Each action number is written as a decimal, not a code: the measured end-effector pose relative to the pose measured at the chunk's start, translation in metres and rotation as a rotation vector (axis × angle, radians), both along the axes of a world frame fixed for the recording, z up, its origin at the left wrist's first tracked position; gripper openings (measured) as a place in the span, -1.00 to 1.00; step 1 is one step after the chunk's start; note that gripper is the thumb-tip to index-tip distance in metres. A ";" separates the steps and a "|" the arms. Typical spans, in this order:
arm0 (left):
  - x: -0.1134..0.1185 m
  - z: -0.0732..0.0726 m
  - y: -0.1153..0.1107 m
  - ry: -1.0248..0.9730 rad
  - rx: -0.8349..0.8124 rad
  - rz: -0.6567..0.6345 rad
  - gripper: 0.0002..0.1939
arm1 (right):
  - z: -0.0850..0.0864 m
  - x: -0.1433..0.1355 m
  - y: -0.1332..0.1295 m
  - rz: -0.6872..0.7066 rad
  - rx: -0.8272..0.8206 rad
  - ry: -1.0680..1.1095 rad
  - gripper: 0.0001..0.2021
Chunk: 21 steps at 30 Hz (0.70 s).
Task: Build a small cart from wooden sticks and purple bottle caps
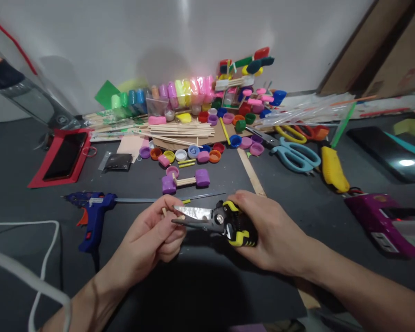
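Observation:
Between the fingertips of my left hand (150, 237) is a short, pale wooden stick (164, 212), pinched and mostly hidden. My right hand (276, 230) wraps round black-and-yellow handled snips (220, 219). Their blades are parted and point left, with the tips at the left fingers and the end of the stick; whether they touch it I cannot tell. Just beyond the hands lies a small piece of purple blocks joined by wooden sticks (186, 181). A thin strip (138, 200) runs behind the left hand.
A blue glue gun (97, 212) lies at left, near a white cable (51, 249). Bottle caps (180, 155), wooden sticks (183, 130) and clay tubs (173, 94) fill the back. Blue scissors (293, 156), a yellow cutter (333, 169) and a purple device (376, 216) are at right.

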<state>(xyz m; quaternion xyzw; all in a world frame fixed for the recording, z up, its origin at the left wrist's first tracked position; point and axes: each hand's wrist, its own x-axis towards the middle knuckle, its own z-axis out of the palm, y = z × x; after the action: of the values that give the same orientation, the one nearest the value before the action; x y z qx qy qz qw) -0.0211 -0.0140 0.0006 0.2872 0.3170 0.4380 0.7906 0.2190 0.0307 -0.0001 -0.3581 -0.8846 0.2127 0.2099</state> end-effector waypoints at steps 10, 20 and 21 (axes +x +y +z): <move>-0.002 -0.001 -0.004 0.044 0.016 0.035 -0.82 | -0.002 0.001 -0.002 -0.006 -0.008 -0.035 -0.70; -0.002 -0.003 -0.005 0.016 0.060 0.038 -0.89 | -0.001 0.000 -0.003 0.028 -0.044 -0.036 -0.71; -0.002 -0.003 -0.005 0.016 0.060 0.038 -0.89 | -0.002 0.000 -0.003 0.031 -0.031 -0.032 -0.72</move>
<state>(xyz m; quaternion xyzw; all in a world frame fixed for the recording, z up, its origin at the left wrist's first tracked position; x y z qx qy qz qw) -0.0227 -0.0188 -0.0025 0.3081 0.3153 0.4598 0.7708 0.2190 0.0279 -0.0017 -0.3511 -0.8898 0.2237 0.1868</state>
